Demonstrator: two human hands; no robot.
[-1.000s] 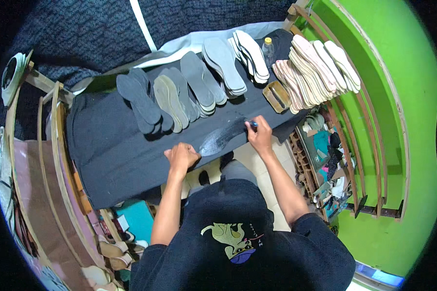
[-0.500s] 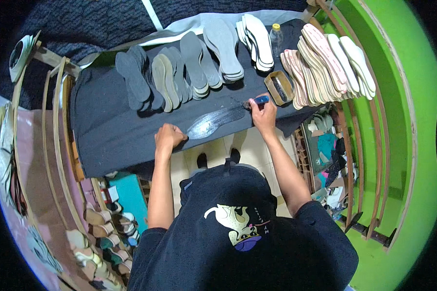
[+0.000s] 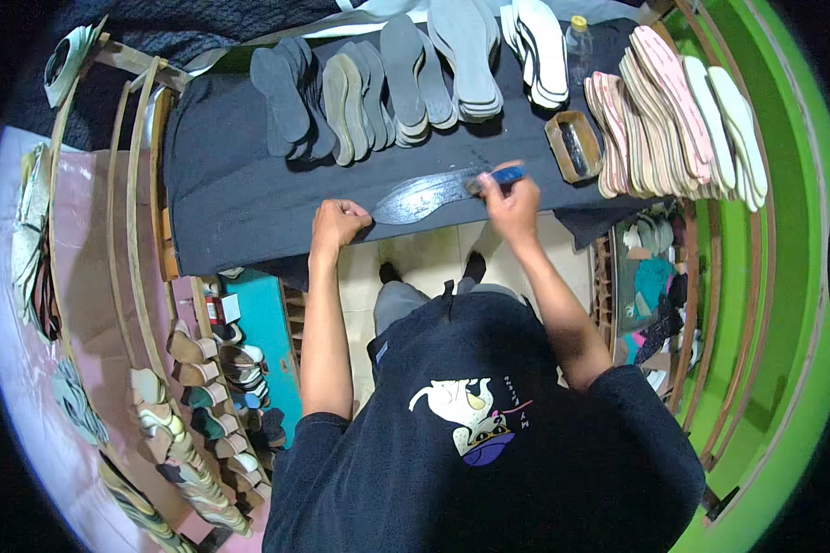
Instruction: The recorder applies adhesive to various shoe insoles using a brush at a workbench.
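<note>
A dark sole-shaped insole [image 3: 422, 198] lies flat on the black cloth, its upper face wet and shiny. At its left end is my left hand [image 3: 338, 224], closed, with thumb and finger pinching its edge. My right hand [image 3: 515, 205] grips a brush [image 3: 507, 173] with a blue handle. The brush's head touches the insole near its right end, and the fingers partly hide it. Right of that hand stands an open tan container [image 3: 574, 147] with something dark and glossy inside.
Stacks of dark grey insoles [image 3: 286, 101], white insoles [image 3: 537, 55] and pink-edged insoles [image 3: 659, 115] line the cloth-covered table [image 3: 221, 207]'s far side. A yellow-capped bottle [image 3: 578, 46] stands between stacks. Wooden rails [image 3: 115, 203] flank both sides. Shoe forms [image 3: 194, 346] sit on a rack at lower left.
My right hand has drawn the brush leftward over the insole. My left hand stays at its left end. The whole view has shifted, so the table sits higher and farther right.
</note>
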